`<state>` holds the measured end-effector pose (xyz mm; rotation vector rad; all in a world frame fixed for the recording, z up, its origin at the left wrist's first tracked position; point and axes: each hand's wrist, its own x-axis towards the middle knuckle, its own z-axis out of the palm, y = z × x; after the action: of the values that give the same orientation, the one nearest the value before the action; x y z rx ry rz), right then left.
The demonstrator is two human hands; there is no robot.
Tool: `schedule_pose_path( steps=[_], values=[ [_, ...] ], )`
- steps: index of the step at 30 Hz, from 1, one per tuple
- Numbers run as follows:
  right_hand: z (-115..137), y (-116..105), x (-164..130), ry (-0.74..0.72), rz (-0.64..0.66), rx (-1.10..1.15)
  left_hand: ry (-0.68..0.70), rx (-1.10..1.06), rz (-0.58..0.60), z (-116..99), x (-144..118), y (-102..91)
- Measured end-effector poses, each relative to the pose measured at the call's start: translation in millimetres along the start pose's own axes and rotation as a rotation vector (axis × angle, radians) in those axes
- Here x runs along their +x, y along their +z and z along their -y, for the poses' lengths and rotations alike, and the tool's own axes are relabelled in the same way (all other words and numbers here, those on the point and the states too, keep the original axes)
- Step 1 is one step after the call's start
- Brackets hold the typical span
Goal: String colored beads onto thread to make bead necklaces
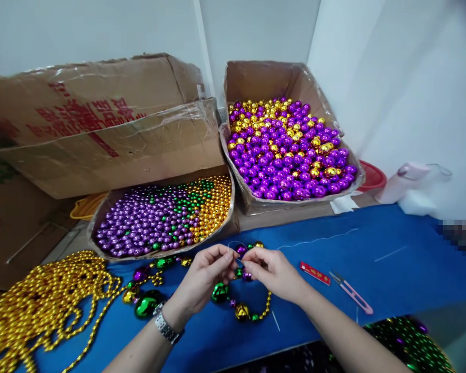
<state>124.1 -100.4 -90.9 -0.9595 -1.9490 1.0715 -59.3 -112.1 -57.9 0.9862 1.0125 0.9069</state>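
My left hand (213,272) and my right hand (267,269) meet above the blue cloth, both with pinched fingers. A thin clear string (236,242) loops up between the fingertips, and both hands grip it. Just beneath them lies a bead necklace (243,311) with purple, green and gold balls of mixed sizes; my hands hide part of it. Its other side, with a large green ball (147,304), rests left of my left wrist. Whether the string joins the necklace is too small to tell. From my right hand a long thread (318,240) trails across the cloth.
Behind stand a cardboard box of purple and gold balls (283,155) and another of smaller purple, green and gold beads (159,223). Gold bead strands (58,300) pile at left. A red packet (315,273) and pink thread snips (351,292) lie at right on the blue cloth (411,259).
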Motion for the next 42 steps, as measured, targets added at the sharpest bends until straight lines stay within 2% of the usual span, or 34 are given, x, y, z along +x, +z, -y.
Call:
schedule_pose_path(
  steps=[3, 6, 10, 13, 20, 28, 33, 37, 42],
  values=[
    [-2, 14, -5, 0.056, 0.015, 0.063, 0.028, 0.036, 0.001, 0, 1, 2.0],
    [1, 24, -2, 0.064, -0.034, 0.033, 0.055, 0.122, -0.012, -1, -1, 5.4],
    [6, 30, 5, 0.035, -0.136, -0.050, 0.062, 0.218, -0.014, -1, -6, 8.4],
    [7, 30, 8, 0.025, -0.182, -0.063, 0.073, 0.192, -0.020, 2, -9, 8.9],
    [7, 18, 2, 0.046, -0.190, -0.091, 0.063, 0.083, -0.012, 2, -9, 9.2],
    [22, -9, -4, 0.043, -0.125, -0.135, 0.106, 0.216, -0.048, -1, -9, 7.8],
    [25, -16, -9, -0.015, -0.094, -0.171, 0.088, 0.198, -0.063, 1, -8, 9.4],
    [23, -14, -14, 0.000, -0.096, -0.118, 0.074, 0.174, -0.079, 1, -8, 8.4],
    [14, 2, -17, 0.215, -0.074, 0.182, 0.105, 0.158, -0.075, 2, -7, 7.9]
  ],
)
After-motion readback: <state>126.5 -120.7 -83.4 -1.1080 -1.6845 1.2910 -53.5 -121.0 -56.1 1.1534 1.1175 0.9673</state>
